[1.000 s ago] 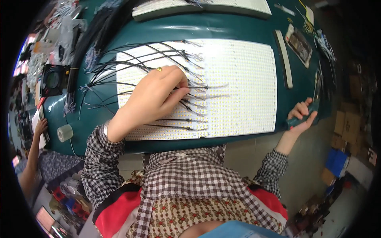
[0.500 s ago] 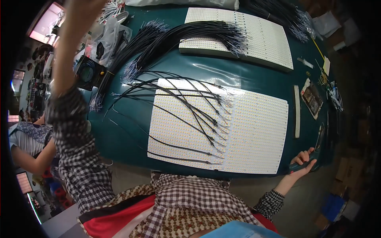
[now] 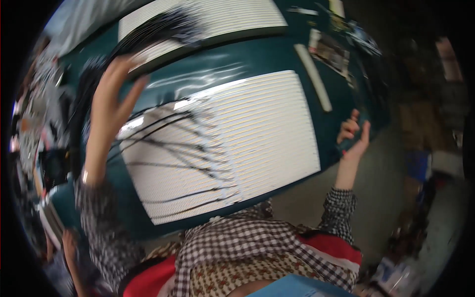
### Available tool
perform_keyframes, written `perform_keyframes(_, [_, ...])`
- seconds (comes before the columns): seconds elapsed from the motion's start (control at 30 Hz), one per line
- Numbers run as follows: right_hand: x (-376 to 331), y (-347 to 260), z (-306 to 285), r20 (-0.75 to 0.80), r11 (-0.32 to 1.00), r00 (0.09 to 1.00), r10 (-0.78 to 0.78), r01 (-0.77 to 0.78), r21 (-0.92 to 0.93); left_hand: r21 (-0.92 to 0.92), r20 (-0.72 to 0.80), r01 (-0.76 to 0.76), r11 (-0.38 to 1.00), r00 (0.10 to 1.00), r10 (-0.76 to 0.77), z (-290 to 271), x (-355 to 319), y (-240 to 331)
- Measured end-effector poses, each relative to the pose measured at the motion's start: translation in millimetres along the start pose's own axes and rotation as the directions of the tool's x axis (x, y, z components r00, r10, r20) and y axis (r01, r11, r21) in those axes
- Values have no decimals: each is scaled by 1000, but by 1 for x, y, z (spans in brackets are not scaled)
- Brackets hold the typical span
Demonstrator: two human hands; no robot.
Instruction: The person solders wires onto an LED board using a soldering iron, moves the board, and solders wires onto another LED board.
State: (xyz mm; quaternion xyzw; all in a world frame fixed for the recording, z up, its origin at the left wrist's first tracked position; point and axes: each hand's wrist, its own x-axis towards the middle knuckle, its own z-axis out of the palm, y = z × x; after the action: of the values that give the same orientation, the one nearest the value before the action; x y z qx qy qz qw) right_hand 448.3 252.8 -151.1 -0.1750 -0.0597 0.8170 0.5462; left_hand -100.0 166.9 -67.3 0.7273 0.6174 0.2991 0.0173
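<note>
My left hand (image 3: 111, 101) is raised over the left part of the table, fingers spread and nothing in them. It is blurred by motion. Black wires (image 3: 158, 143) lie beside and below it, running onto a white LED board (image 3: 267, 123) with rows of small yellowish dots. Their ends sit along a strip near the board's middle. At the table's right edge, my right hand (image 3: 355, 138) is closed round a dark-handled soldering iron (image 3: 347, 144); its thin tip is hard to make out.
Behind lies a thick bundle of black wires (image 3: 158, 29) on a stack of white boards (image 3: 237, 20). A pale bar (image 3: 313, 76) and a dark flat packet (image 3: 330, 53) lie at the right on the green tabletop (image 3: 208, 67). Another person's arm (image 3: 71, 252) shows at lower left.
My view has turned and shifted, so the board appears tilted. My left hand has come back from the far left edge toward the wires. The right hand still grips the soldering iron.
</note>
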Motion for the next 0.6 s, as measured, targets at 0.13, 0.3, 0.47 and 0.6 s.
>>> perform_keyframes(0.13, [24, -7, 4, -139, 987, 983, -121, 104, -118, -17, 250, 117, 993, 962, -110, -14, -45, 18])
perform_keyframes(0.3, [81, -84, -36, 21, 947, 1000, -15, 21, -321, -5, 261, 262, 965, 932, -251, 29, -52, -52])
perform_keyframes(0.47, [99, -65, -26, -112, 676, 957, -269, 104, -730, 30, 385, 598, 801, 732, -562, 20, -64, -45])
perform_keyframes(0.6, [108, -134, -75, 87, 906, 988, 131, -83, -415, -12, 467, 471, 882, 783, -412, 29, -65, -51])
